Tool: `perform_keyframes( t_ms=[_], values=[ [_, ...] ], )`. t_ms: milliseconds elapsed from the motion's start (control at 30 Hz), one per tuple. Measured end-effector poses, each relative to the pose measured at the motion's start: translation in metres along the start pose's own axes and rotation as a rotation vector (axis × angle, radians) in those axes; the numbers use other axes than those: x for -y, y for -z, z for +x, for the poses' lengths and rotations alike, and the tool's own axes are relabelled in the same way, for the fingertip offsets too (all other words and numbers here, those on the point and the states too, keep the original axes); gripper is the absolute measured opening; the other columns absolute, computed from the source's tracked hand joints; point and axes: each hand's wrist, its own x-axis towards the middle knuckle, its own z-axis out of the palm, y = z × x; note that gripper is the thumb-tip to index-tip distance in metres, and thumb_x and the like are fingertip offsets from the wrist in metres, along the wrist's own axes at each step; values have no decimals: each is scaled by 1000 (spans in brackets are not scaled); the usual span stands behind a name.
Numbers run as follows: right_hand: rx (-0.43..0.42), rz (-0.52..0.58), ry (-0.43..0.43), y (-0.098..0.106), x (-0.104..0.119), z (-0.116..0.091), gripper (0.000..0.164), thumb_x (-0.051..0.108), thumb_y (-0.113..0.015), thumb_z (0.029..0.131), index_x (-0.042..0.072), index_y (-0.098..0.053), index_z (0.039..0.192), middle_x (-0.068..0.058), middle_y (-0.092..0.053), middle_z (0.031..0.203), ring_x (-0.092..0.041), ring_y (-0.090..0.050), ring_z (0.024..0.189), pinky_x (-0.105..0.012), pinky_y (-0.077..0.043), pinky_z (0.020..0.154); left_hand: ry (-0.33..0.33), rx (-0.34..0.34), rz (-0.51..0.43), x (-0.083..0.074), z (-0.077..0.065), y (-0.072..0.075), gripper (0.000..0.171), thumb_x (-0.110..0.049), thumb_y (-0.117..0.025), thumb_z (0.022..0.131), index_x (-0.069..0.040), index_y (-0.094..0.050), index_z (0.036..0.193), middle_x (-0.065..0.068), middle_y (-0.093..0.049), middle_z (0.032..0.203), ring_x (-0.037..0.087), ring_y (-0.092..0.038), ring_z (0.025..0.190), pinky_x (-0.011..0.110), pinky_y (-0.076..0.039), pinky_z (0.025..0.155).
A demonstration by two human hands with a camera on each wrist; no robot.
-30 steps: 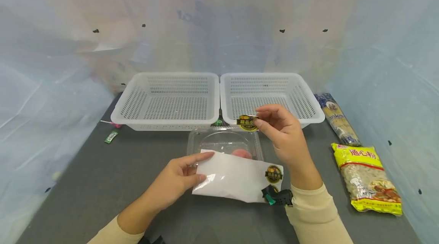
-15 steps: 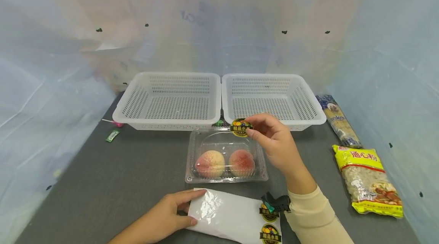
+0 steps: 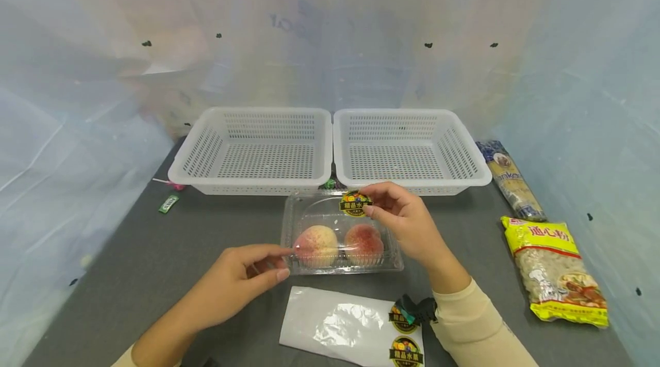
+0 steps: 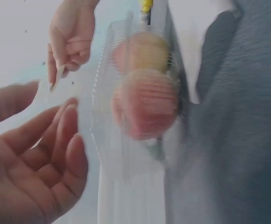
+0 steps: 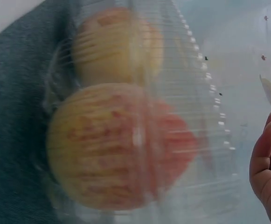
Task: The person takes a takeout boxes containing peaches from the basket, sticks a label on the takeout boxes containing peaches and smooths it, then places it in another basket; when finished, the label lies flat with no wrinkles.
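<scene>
A clear plastic clamshell box [image 3: 335, 215] with two peaches [image 3: 315, 245] inside stands on the dark table in front of the baskets. Between thumb and forefinger my right hand [image 3: 404, 221] pinches a round black and gold fruit sticker [image 3: 354, 204], which overlaps the back right of the lid in the head view. In the right wrist view the sticker [image 5: 268, 92] appears edge-on at the fingertips. My left hand [image 3: 237, 275] is at the box's left front corner, fingers loosely bent with nothing held. In the left wrist view its fingers [image 4: 72, 126] are spread apart from the thumb.
White sticker backing [image 3: 335, 321] with more stickers lies in front of the box. Behind stand two white baskets [image 3: 252, 182] [image 3: 412, 182] side by side. A yellow macaroni bag [image 3: 554, 269] and a pasta pack [image 3: 510, 181] lie at right, a small green packet [image 3: 168, 204] at left.
My left hand lowered the sticker backing to the table, let go of it and moved up to the box. My right hand brought the sticker left and down over the lid.
</scene>
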Motion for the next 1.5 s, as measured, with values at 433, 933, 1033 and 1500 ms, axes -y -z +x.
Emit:
perform_keyframes(
  t_ms=[433, 933, 1033, 1500],
  values=[
    [40, 36, -64, -12, -26, -3, 28, -8, -70, 102, -7, -69, 131, -20, -70, 111, -42, -70, 96, -38, -63, 81, -248, -208, 97, 5, 88, -30, 40, -13, -79, 103, -13, -71, 142, 0, -73, 126, 23, -67, 108, 40, -60, 79],
    [58, -32, -103, -21, -30, -3, 26, -3, -71, 104, -4, -69, 129, -16, -70, 103, -34, -72, 88, -30, -60, 74, -277, -266, 64, 10, 110, -49, 12, 0, -77, 101, -6, -76, 111, -4, -74, 94, 11, -68, 83, 35, -58, 73],
    [47, -87, -109, -21, -30, -3, 25, -2, -73, 103, -2, -71, 128, -14, -68, 105, -29, -71, 88, -29, -59, 73, -272, -270, 89, 10, 110, -51, 15, -1, -78, 100, -6, -77, 115, -3, -73, 95, 12, -67, 84, 35, -57, 73],
    [-19, -264, -93, -25, -31, -4, 17, -1, -74, 102, 3, -78, 119, -5, -70, 100, -21, -68, 88, -29, -58, 74, -217, -203, 215, 4, 109, -52, 24, -4, -84, 96, -3, -77, 119, 1, -76, 101, 17, -67, 90, 33, -60, 77]
  ],
)
